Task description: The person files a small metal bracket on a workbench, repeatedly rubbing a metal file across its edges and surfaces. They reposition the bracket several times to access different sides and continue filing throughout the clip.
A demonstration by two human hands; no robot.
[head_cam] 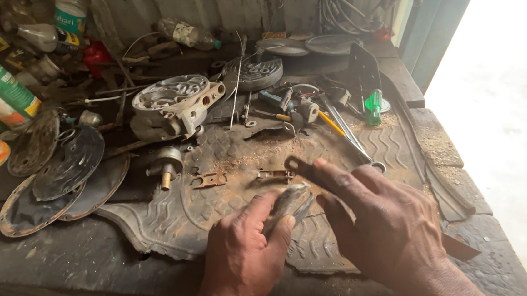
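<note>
Left hand [246, 246] is gripping a small grey metal part [290, 203] between thumb and fingers, low over the worn rubber mat [226, 148] on the workbench [52, 246]. Right hand [379, 220] is closing around a flat dark file [299, 167], its tip pointing toward the part. Beyond them are lying two rusty brackets [209, 180], a grey engine casing [175, 105], dark round plates [67, 163] and a green-handled screwdriver [373, 107]. Both wrists are angling inward.
</note>
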